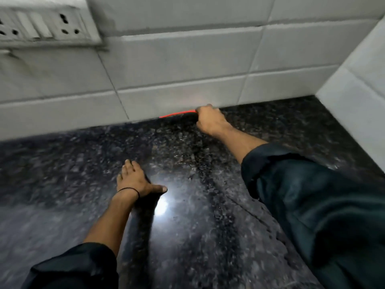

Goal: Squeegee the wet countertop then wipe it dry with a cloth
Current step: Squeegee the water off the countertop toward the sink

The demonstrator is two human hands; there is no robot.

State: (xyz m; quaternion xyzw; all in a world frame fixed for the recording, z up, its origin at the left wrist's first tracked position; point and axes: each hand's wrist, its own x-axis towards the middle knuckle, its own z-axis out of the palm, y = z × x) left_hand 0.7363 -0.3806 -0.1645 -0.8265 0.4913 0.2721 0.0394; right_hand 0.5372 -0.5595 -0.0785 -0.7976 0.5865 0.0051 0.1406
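Right hand (210, 119) grips the red squeegee (177, 114) at twelve o'clock, hard against the wall (187, 59); left hand (135, 180) presses flat on the countertop (62, 163) at eight.

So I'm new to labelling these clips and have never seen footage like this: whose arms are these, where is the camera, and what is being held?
No machine here: these are a person's two bare hands, arms in dark sleeves. The one picture comes from a wide-angle camera worn on the head, looking forward and down. The surface is a glossy dark speckled stone countertop meeting a white tiled wall with a white socket panel. The left hand rests flat on the countertop. The right hand reaches the foot of the wall and grips a thin orange-edged squeegee, mostly hidden by the hand. No cloth shows.
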